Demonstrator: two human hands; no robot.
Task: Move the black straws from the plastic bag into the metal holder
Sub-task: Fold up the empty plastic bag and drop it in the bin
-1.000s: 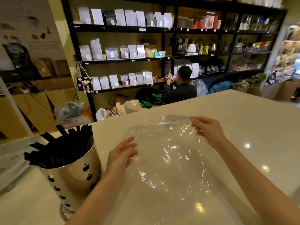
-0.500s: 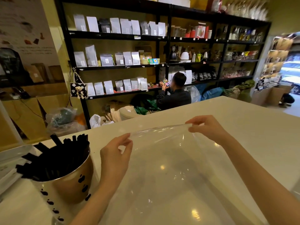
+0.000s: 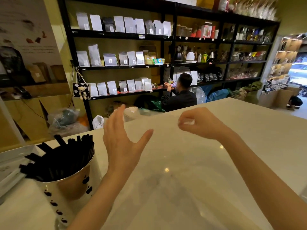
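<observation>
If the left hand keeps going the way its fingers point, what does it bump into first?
Probably nothing nearby. The left hand is open, fingers pointing up and away over the counter edge, toward the far shelves; depth is unclear.

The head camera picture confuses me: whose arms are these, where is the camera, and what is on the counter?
No machine here: a person wears one wide camera on the head, looking down at their own bare hands. The left hand is open, holding nothing. The right hand pinches the top edge of a clear plastic bag, which looks empty and hangs over the pale counter. At the left stands a metal holder, full of black straws. Behind the counter are shop shelves.
</observation>
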